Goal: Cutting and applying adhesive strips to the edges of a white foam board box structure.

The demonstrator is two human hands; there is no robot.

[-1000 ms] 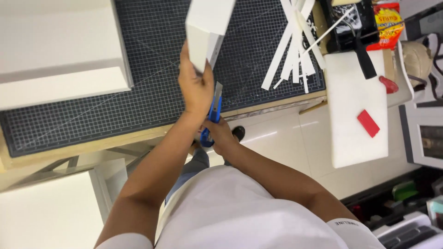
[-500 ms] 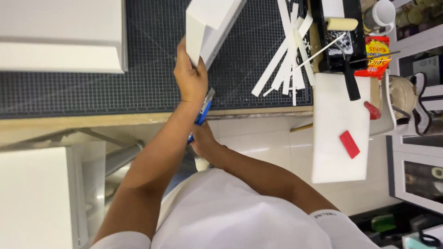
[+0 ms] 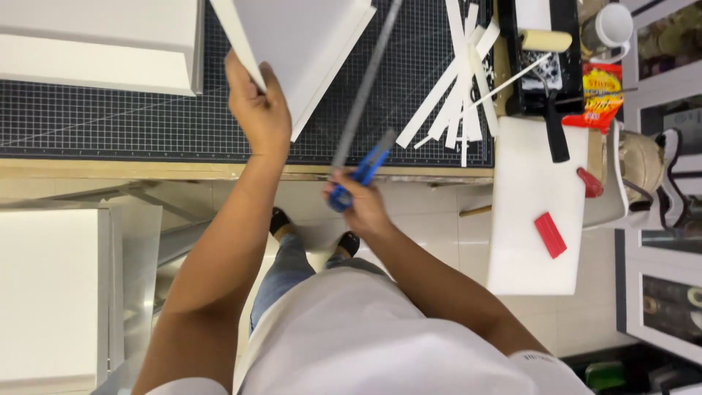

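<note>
My left hand [image 3: 257, 110] grips the lower edge of a white flat board [image 3: 303, 44] and holds it tilted over the black gridded cutting mat [image 3: 131, 121]. My right hand [image 3: 362, 208] holds a blue utility knife [image 3: 358, 177] at the table's front edge. Its tip points up toward a long grey metal ruler [image 3: 365, 88] that lies slanted across the mat beside the board.
Several white strips [image 3: 457, 88] lie on the mat's right side. A white slab with a red block [image 3: 550, 234], a black paint tray with a roller [image 3: 545, 44], a mug [image 3: 610, 25] and a snack bag [image 3: 601, 91] sit right. White boards lie at the top left [image 3: 102, 44] and lower left [image 3: 51, 292].
My right hand has swung right and away from the left wrist with the blue knife. The white board is now turned flatter, showing its broad face. The view has shifted.
</note>
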